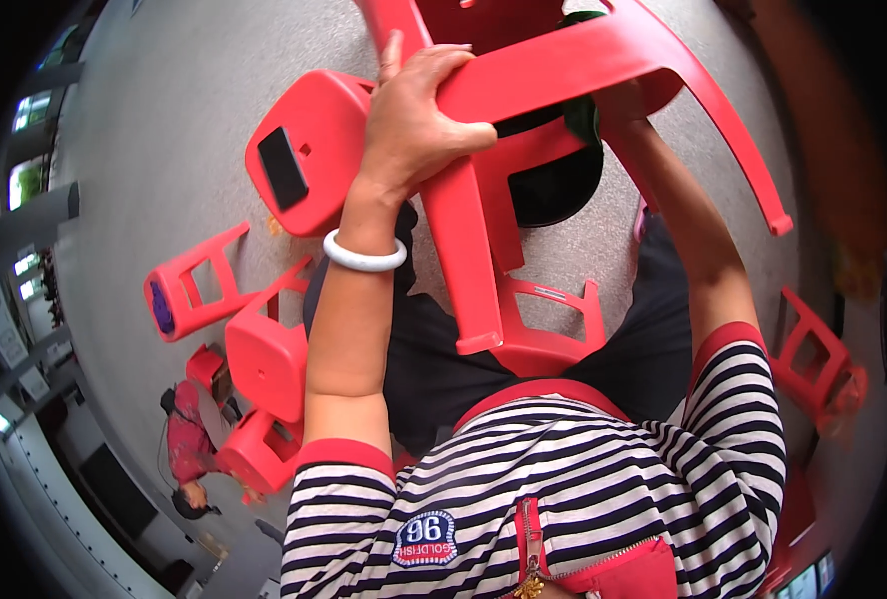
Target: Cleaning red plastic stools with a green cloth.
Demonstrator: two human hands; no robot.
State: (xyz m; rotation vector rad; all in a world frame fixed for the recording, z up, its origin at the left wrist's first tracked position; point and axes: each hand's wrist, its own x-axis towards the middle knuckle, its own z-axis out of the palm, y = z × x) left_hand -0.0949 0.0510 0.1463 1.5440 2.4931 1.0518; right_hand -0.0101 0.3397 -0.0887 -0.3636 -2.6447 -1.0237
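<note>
A red plastic stool is held up before me, tilted, its legs pointing several ways. My left hand, with a white bangle at the wrist, is closed on the corner where a leg meets the cross rail. My right hand reaches in behind the rail, and its fingers are hidden. Beside it hangs a piece of green cloth; I cannot make out whether the hand grips it. Below the stool stands a round black tub, partly covered by the stool.
On the left, another red stool bears a black phone. More red stools lie on the grey floor, one with a purple cloth. A person in red is at the lower left. Another stool lies at right.
</note>
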